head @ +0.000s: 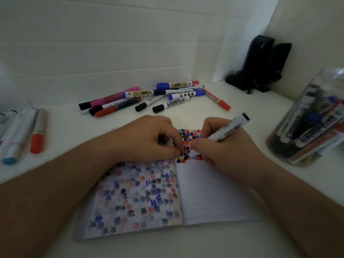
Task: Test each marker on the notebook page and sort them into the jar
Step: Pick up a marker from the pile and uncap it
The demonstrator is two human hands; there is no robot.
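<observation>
An open notebook (214, 198) lies in front of me. Its left page is full of faded coloured marks, and the top of its right page holds dense black, red and blue marks. My right hand (229, 146) grips a white whiteboard marker (230, 127) in a writing hold, black rear end pointing up and right, tip hidden among the marks. My left hand (147, 138) rests with curled fingers at the page's top, its thumb and fingertip touching down beside the marker's tip; anything inside it is hidden. The clear jar (309, 127) at right lies tilted with several markers inside.
A pile of several loose markers (158, 98) lies beyond the notebook near the white wall. More markers (24, 135) lie at the left edge. A black stand with a cord (260, 66) sits in the back right corner.
</observation>
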